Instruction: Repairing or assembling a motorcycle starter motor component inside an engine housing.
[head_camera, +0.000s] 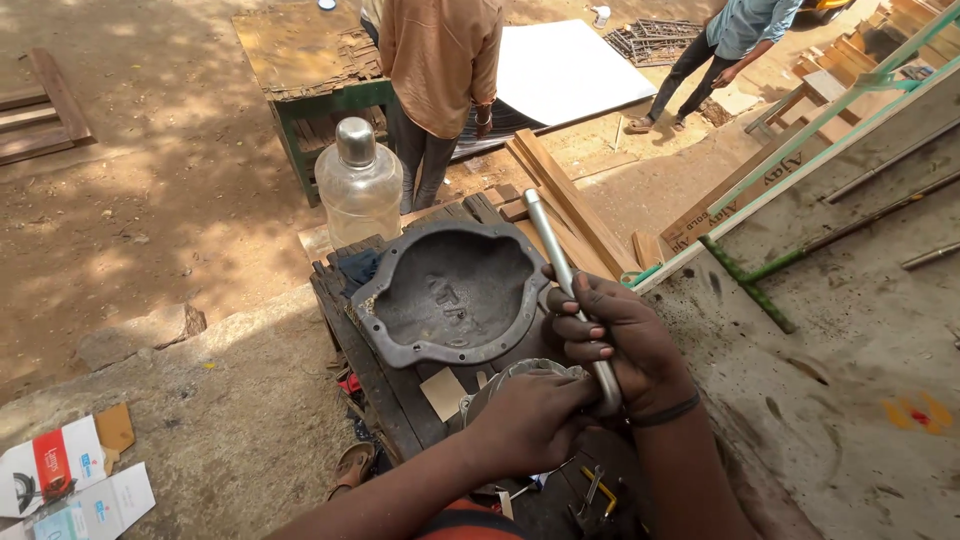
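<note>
- R hand (622, 335) fingers (572, 326) curled tight round a metal rod (563, 280), shiny, rounded top end; rod runs slanted up-left past the knuckles, lower end comes out under the palm. Dark band on that wrist.
- L hand (528, 420) fingers bent down over a round grey metal part (512, 372); only its rim shows, rest hidden under the hand. Can't tell if it's gripped or just pressed on.
- Both hands touching/overlapping near rod's lower end.
- Just above hands: grey cast-metal cover (452, 292), dish-shaped, hollow side up, bolt holes round the flange; rod passes right beside its R edge.
- All sits on a dark slatted wood bench (372, 375); small tan card piece (443, 392) on it nr the cover, pliers w/ yellow grips (597, 492) at bottom.
- Behind cover: clear plastic jug (358, 183) w/ metal cap, upright.
- Further out: person in tan shirt (440, 60) standing by a green-framed table (310, 70); another person in blue shirt (735, 35) bending, top R. Planks (565, 200) on sandy ground, cardboard boxes (70, 480) bottom L.
</note>
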